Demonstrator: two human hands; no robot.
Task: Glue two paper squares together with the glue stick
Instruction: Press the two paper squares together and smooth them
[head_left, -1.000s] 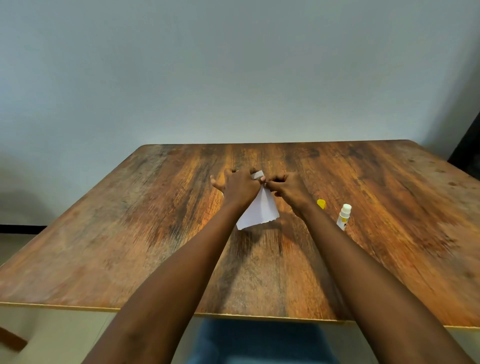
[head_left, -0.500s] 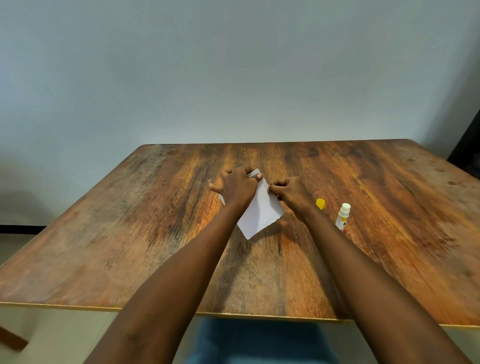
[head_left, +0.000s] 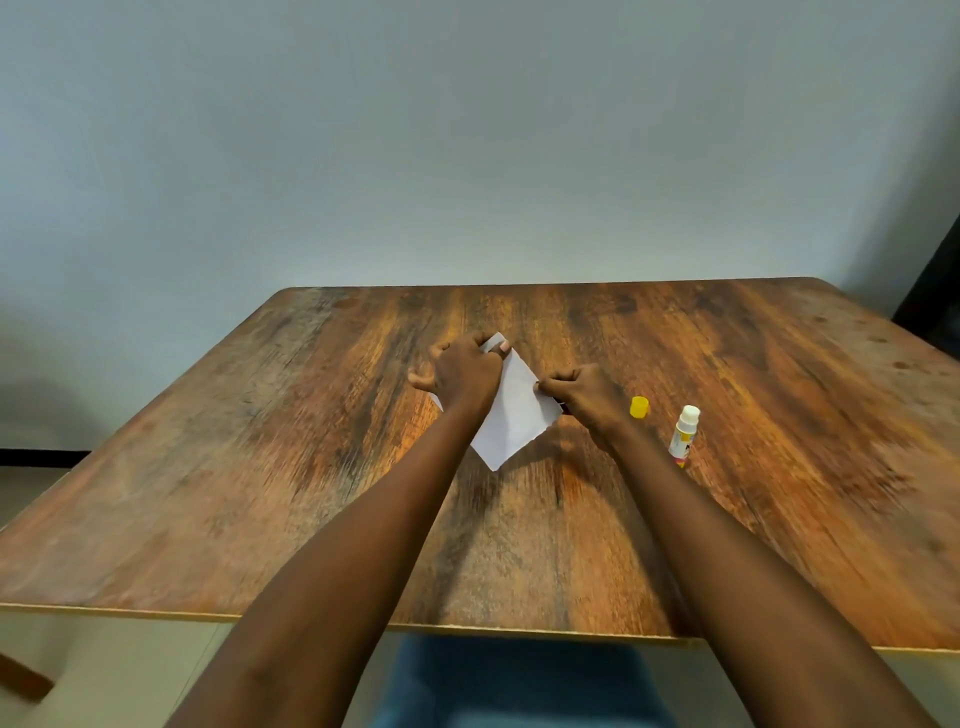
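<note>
— Where is the paper?

— The white paper (head_left: 511, 410) sits near the middle of the wooden counter (head_left: 260, 467), turned like a diamond, one corner pointing toward the person. The left hand (head_left: 464, 373) covers its upper left part, fingers curled down onto it and a fingertip at the far corner. The right hand (head_left: 582, 397) pinches the right corner between thumb and forefinger.

— So both have a grip on it?

— Yes, each grip is closed on the paper. Whether it is one sheet or two stacked, I cannot tell; only a single white surface shows.

— And the glue?

— The glue stick (head_left: 685, 435) stands upright on the counter to the right of the right hand, uncapped, its white tip exposed. Its yellow cap (head_left: 639, 407) lies between the stick and the right wrist, apart from both.
</note>
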